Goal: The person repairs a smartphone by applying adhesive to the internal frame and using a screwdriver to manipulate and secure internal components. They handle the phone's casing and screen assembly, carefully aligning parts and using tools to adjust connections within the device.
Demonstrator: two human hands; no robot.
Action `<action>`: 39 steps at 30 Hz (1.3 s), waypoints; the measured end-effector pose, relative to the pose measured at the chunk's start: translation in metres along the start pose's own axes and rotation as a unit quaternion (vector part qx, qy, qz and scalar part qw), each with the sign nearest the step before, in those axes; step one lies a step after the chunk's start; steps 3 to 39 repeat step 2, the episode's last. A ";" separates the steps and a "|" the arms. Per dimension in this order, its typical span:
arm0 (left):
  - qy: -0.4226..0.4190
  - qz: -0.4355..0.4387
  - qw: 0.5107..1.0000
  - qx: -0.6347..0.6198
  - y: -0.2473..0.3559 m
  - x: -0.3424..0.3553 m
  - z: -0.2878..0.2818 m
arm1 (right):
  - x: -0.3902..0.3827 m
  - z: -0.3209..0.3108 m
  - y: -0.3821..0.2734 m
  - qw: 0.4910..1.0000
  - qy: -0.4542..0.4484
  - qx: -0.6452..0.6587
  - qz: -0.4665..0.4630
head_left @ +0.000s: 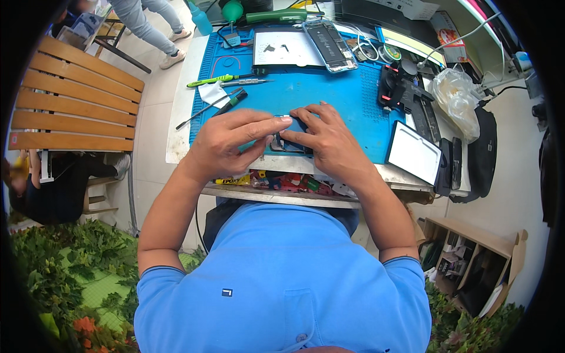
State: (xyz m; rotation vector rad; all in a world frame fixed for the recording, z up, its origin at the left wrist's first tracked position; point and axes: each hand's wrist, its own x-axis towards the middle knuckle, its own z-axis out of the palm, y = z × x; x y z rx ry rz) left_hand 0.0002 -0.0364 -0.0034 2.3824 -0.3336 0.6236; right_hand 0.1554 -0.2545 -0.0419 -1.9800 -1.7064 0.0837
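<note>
At the near edge of the blue work mat lies a dark, flat phone part, mostly covered by my fingers. My right hand closes on its right side, with fingers laid across the top. Thumb and forefinger of my left hand are brought together over the part's left side; whatever they pinch is too small to make out. Left of the hands lie a screwdriver with a black and green handle, a white scrap of tissue, a green pen-like tool and metal tweezers.
Farther back, an opened phone leans on a white pad with small parts. To the right are a black clamp fixture, a white tray and a plastic bag. An open drawer of clutter sits below the tabletop.
</note>
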 end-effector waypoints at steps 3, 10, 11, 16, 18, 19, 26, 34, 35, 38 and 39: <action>-0.036 -0.027 0.999 0.013 -0.002 -0.003 -0.007 | 0.000 -0.001 0.000 1.000 -0.008 0.000 0.001; -0.036 -0.027 0.999 0.013 -0.002 -0.003 -0.007 | 0.000 -0.001 0.000 1.000 -0.008 0.000 0.001; -0.036 -0.027 0.999 0.013 -0.002 -0.003 -0.007 | 0.000 -0.001 0.000 1.000 -0.008 0.000 0.001; -0.036 -0.027 0.999 0.013 -0.002 -0.003 -0.007 | 0.000 -0.001 0.000 1.000 -0.008 0.000 0.001; -0.036 -0.027 0.999 0.013 -0.002 -0.003 -0.007 | 0.000 -0.001 0.000 1.000 -0.008 0.000 0.001; -0.036 -0.027 0.999 0.013 -0.002 -0.003 -0.007 | 0.000 -0.001 0.000 1.000 -0.008 0.000 0.001; -0.036 -0.027 0.999 0.013 -0.002 -0.003 -0.007 | 0.000 -0.001 0.000 1.000 -0.008 0.000 0.001; -0.036 -0.027 0.999 0.013 -0.002 -0.003 -0.007 | 0.000 -0.001 0.000 1.000 -0.008 0.000 0.001; -0.036 -0.027 0.999 0.013 -0.002 -0.003 -0.007 | 0.000 -0.001 0.000 1.000 -0.008 0.000 0.001; -0.036 -0.027 0.999 0.013 -0.002 -0.003 -0.007 | 0.000 -0.001 0.000 1.000 -0.008 0.000 0.001; -0.036 -0.027 0.999 0.013 -0.002 -0.003 -0.007 | 0.000 -0.001 0.000 1.000 -0.008 0.000 0.001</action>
